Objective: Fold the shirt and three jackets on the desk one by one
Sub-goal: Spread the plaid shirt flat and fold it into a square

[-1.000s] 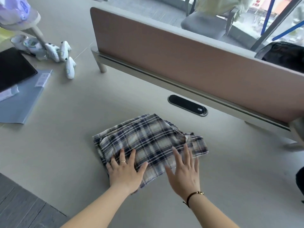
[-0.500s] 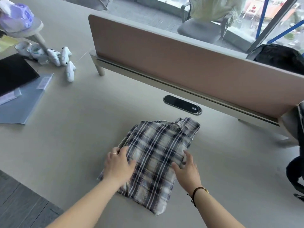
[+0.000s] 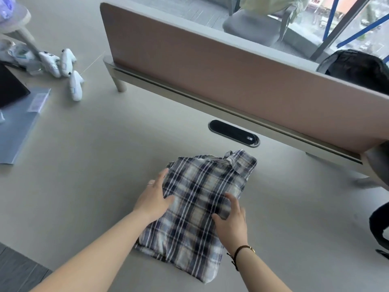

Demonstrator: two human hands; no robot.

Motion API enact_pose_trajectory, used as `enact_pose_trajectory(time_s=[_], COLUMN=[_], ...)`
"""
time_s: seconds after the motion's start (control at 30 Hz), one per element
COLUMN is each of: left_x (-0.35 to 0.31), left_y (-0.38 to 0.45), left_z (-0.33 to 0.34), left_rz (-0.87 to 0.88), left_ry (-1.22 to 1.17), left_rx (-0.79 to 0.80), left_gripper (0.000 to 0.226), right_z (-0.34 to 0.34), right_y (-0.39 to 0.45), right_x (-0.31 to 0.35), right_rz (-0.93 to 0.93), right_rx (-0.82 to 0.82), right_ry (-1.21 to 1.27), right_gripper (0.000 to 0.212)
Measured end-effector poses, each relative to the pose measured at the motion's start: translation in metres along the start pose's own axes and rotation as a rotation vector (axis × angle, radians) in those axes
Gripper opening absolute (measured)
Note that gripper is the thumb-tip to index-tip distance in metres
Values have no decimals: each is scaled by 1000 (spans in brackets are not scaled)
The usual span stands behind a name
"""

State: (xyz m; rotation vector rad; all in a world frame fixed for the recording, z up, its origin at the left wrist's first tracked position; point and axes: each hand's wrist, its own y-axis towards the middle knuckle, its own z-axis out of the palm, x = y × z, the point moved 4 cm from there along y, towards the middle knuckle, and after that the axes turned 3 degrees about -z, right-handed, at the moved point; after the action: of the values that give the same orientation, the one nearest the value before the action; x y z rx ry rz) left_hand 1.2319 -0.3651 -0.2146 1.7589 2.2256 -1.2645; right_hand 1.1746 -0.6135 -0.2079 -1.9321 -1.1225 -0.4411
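A blue, white and cream plaid shirt [image 3: 195, 199] lies folded into a long rectangle on the grey desk [image 3: 94, 165], its collar pointing toward the divider. My left hand [image 3: 154, 199] rests flat on the shirt's left edge, fingers fairly straight, a ring on one finger. My right hand [image 3: 231, 222] presses down on the shirt's right side with its fingers slightly bent; a dark bracelet is on that wrist. A dark garment [image 3: 379, 224] hangs at the right edge of the view, and another dark one [image 3: 357, 68] lies behind the divider.
A pinkish divider panel [image 3: 231, 66] runs along the back of the desk with a black oval cable port [image 3: 233, 133] in front of it. White controllers [image 3: 67, 72], a black tablet [image 3: 10, 87] and a grey folder [image 3: 19, 127] lie at the left. A chair [image 3: 252, 28] stands beyond.
The folded shirt was turned from lying crosswise to lengthwise, collar now toward the divider. Both hands moved from its near edge to its left and right sides.
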Motion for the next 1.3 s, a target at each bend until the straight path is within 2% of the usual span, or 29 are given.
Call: enact_pose_trajectory(time_s=[0.13,0.27,0.43,0.53,0.7,1.03,1.3], left_x=[-2,4,11,14,5,-32,-50], left_y=[-1,-13,-19,-27,-62,-164,-228], left_z=[3,7,22,29,30,-2,3], left_rz=[140,256,202,122,66,139,196], left_ry=[-46,-105,-105,-70,-90,-171,-145], left_rx=[78,92,174,184,101,-130,-180], left_gripper=[73,75,56,59,65,68,68], right_z=[0,-5,-14,-20,-39,-91,-132], right_y=[9,12,6,-2,-21,-70,-137], right_x=[-7,-16,-20,-20,-7,20,6], right_rz=[50,83,43,-11,-93,-382,-496], right_rx=[63,155,241,254,252,277,210], right_ry=[124,283,299,233,178,160,232], right_gripper=[60,61,58,57,65,74,81])
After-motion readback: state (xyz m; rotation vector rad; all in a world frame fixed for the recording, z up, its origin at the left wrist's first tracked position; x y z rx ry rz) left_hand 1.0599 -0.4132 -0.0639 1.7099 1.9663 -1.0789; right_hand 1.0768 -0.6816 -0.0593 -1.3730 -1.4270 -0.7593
